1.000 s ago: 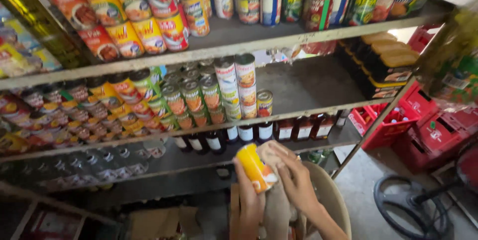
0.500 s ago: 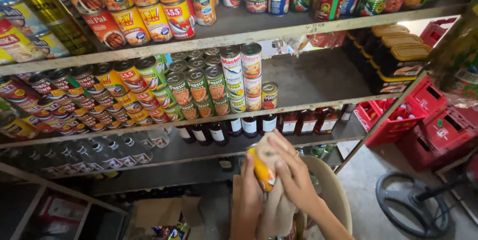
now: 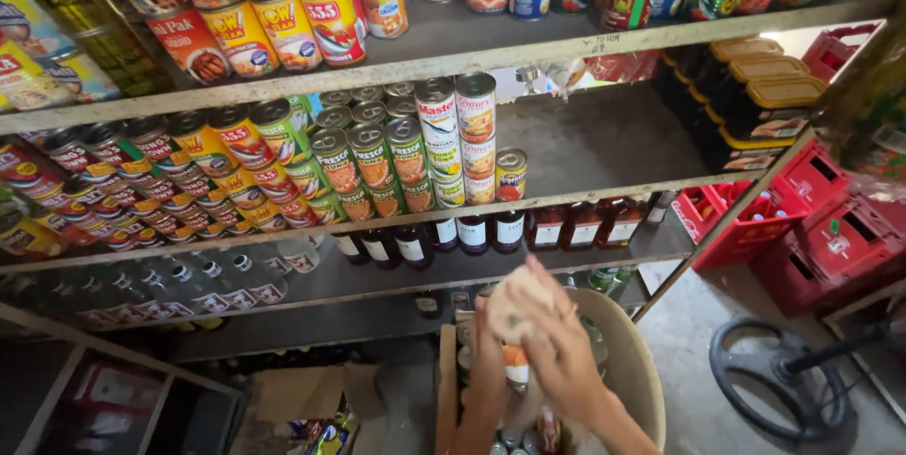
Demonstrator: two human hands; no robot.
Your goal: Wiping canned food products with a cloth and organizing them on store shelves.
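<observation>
- Two hands low in the middle of the view, both on the same small can [image 3: 515, 366], which sits over a round beige tub [image 3: 630, 361] with more cans down inside it.
- Right hand [image 3: 557, 346] has its grip closed round a pale cloth [image 3: 514, 304] pressed on top of the can, fingers curled over it.
- Left hand [image 3: 487, 361] wraps the can from the other side, grip closed on it; only a strip of orange and white label shows between the two hands.
- Straight ahead is a metal shelf rack [image 3: 528, 44]. Middle shelf is packed with rows of green, yellow and red cans [image 3: 373, 158], with one short yellow can [image 3: 511, 175] standing at the right end of the row.
- Below that, a shelf of dark bottles [image 3: 472, 231] with white labels.
- Red plastic crates [image 3: 802, 228] stand on the floor to the right, and a black stand base [image 3: 783, 389] lies near them.
- Cardboard box [image 3: 311, 394] on the floor, lower left of the hands.
</observation>
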